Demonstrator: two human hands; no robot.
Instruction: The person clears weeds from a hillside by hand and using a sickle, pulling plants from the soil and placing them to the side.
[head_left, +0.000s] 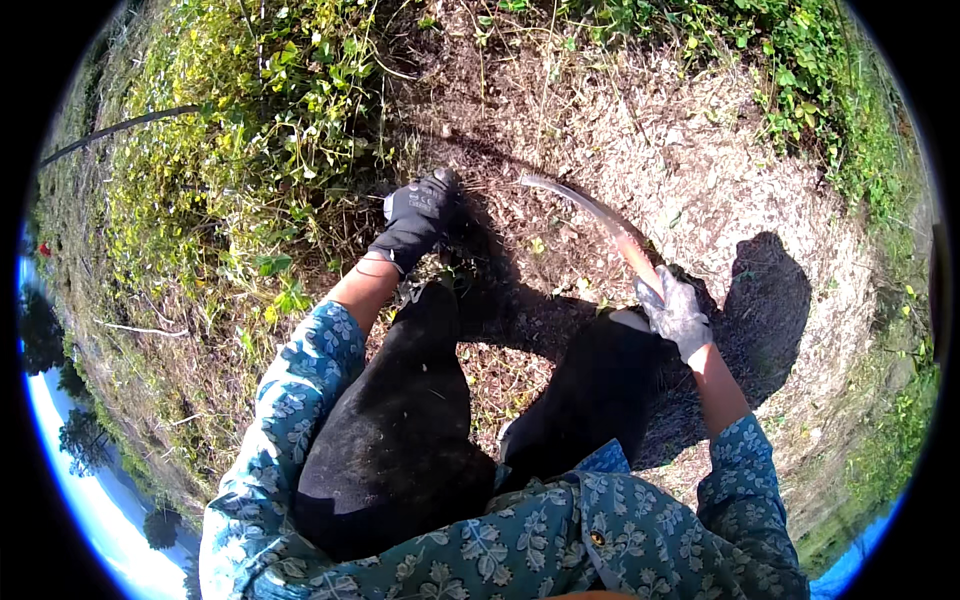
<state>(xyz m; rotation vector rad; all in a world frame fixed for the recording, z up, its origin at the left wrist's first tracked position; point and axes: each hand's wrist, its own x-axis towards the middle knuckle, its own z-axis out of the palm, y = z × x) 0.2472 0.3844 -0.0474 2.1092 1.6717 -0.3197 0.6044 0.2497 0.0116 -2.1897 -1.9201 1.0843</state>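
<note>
My right hand (675, 311), in a grey-white work glove, grips a sickle (592, 210) by its handle end. The long curved blade reaches up and to the left, its tip over the dry ground a little right of my left hand. My left hand (424, 214) wears a dark work glove with printing on its back. Its fingers are curled down at the edge of the leafy weeds (300, 142), among dry stems. The glove hides whether any stems are inside the fist.
My knees in dark trousers (397, 427) are bent below my hands. Dry plant litter (735, 157) covers the ground at right. Green vines (806, 82) grow at upper right. A thin dark hose or stick (120, 133) runs into the weeds at left. A pale twig (142, 328) lies lower down.
</note>
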